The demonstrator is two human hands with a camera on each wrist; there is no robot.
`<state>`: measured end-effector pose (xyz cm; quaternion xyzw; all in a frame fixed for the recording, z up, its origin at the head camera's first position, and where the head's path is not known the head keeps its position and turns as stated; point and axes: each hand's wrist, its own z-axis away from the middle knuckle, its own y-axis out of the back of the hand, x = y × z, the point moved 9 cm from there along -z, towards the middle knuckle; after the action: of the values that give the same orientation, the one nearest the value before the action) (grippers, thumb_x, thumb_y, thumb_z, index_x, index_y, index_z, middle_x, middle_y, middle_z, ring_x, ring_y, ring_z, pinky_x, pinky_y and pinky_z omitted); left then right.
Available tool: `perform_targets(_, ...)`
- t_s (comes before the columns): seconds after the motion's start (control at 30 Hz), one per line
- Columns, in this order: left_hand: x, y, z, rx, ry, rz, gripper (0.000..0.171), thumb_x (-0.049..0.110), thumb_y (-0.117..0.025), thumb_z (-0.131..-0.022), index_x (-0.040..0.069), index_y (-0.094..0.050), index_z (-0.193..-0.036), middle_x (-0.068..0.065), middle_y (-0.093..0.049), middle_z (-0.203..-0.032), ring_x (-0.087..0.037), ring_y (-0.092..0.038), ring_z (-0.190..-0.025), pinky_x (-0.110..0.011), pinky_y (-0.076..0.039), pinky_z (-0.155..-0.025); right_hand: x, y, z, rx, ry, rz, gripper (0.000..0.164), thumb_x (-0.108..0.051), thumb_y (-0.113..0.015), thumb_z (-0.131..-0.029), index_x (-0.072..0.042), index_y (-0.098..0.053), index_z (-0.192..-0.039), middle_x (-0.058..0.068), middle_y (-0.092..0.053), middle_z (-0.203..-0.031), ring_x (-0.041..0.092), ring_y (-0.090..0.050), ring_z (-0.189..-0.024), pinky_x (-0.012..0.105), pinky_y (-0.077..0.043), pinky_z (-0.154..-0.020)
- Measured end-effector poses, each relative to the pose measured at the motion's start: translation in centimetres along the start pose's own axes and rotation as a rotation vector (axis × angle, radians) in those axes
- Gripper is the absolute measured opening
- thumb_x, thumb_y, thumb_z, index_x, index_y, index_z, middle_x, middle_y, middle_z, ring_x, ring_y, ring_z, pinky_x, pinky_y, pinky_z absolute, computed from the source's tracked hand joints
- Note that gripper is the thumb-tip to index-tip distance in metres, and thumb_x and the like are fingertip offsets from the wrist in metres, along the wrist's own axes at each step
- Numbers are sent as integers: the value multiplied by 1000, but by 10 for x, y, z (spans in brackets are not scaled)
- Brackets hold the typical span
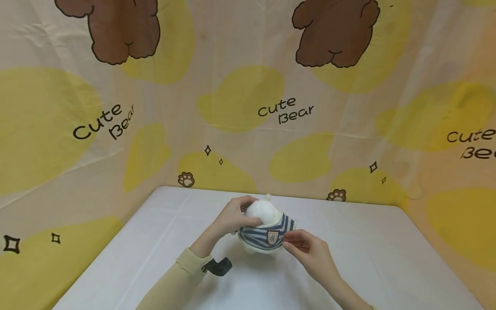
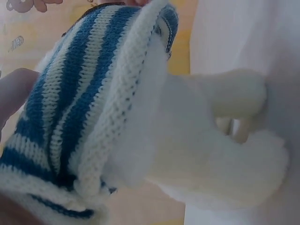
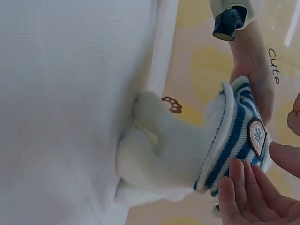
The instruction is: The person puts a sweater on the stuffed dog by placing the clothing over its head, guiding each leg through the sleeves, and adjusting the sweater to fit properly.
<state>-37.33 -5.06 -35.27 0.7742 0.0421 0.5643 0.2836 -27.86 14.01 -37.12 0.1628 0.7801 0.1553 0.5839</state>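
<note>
A white plush toy (image 1: 263,211) wears a blue-and-white striped knit sweater (image 1: 257,236) with a shield-shaped patch (image 1: 273,237). My left hand (image 1: 238,215) grips the toy around its upper part, the thumb across the front just above the sweater. At the sweater's other side is my right hand (image 1: 310,249), its fingertips right at the knit beside the patch. In the right wrist view, the thumb and fingers (image 3: 238,180) of that hand stand apart. Below the sweater, the toy's white legs (image 2: 234,173) reach down to the tabletop.
The toy is over a white table (image 1: 174,215) with rounded back corners. Behind and beside it hangs a cloth backdrop (image 1: 232,146) printed with bears, yellow patches and lettering. A black camera mount (image 1: 218,267) sticks out from the left wrist.
</note>
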Motion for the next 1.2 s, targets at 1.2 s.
perform_targets(1.2, 3, -2, -7, 29, -15, -29, 43, 22, -80, -66, 11, -66, -104, -4, -69, -97, -16, -61, -84, -32, -50, -75, 19, -42, -14, -151, -104, -183, 13, -7, -70, -78, 5, -68, -83, 15, -72, -78, 18, -69, -69, 26, -56, -62)
